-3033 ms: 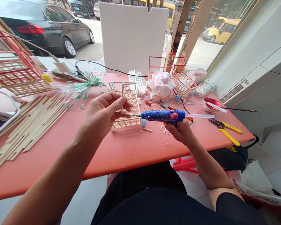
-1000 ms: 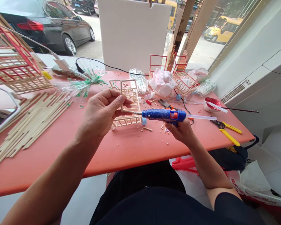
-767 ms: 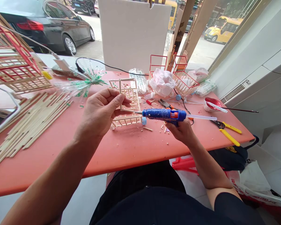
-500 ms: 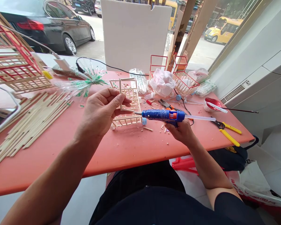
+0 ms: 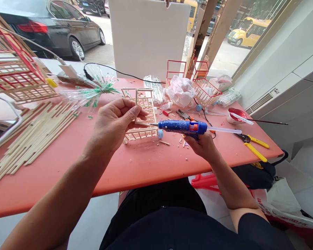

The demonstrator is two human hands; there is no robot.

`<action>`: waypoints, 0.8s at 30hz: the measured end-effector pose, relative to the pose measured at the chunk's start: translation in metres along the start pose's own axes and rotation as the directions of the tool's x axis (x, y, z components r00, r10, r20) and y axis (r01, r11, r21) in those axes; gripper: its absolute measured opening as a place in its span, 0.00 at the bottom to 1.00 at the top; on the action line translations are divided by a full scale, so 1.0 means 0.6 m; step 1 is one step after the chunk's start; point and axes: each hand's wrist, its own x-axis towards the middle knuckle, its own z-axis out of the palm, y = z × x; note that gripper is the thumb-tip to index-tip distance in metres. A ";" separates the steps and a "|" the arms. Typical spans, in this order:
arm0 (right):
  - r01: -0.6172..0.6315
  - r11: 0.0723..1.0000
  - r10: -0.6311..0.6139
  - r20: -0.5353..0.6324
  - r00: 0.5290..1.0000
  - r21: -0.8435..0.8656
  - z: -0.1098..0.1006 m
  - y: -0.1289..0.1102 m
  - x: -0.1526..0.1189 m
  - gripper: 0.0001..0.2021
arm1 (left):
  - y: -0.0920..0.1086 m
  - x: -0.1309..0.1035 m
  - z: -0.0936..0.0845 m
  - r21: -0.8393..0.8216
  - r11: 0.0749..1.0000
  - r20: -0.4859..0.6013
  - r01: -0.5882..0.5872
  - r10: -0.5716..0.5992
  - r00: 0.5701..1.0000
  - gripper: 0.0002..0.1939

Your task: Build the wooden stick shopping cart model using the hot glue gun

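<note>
My red table (image 5: 151, 166) carries everything: a spread of loose wooden sticks (image 5: 33, 133) at its left, red wire baskets (image 5: 203, 90) at the back, yellow-handled pliers (image 5: 254, 147) at the right. Near the middle stands the pale stick-frame basket (image 5: 143, 116). My left hand (image 5: 114, 125) has its grip clamped on one upright frame piece. My right hand (image 5: 202, 144) is closed around the blue glue gun (image 5: 182, 127), nozzle touching the frame's joint.
</note>
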 end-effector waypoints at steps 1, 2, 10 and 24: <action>0.012 1.000 -0.012 -0.006 1.000 0.007 0.000 0.000 0.001 0.22 | 0.000 0.000 -0.001 -0.001 1.000 0.005 0.002 -0.002 1.000 0.11; 0.021 1.000 -0.021 -0.011 1.000 0.014 0.000 -0.001 0.001 0.22 | -0.001 0.000 -0.002 -0.003 1.000 0.012 0.004 -0.004 1.000 0.11; -0.053 0.998 0.052 0.032 0.998 0.027 -0.001 -0.001 0.000 0.23 | 0.000 0.002 -0.006 -0.023 1.000 0.016 0.020 -0.020 1.000 0.12; -0.053 0.998 0.052 0.038 0.998 0.035 0.002 0.004 -0.007 0.24 | -0.003 0.000 -0.001 0.008 1.000 0.000 -0.016 0.016 1.000 0.12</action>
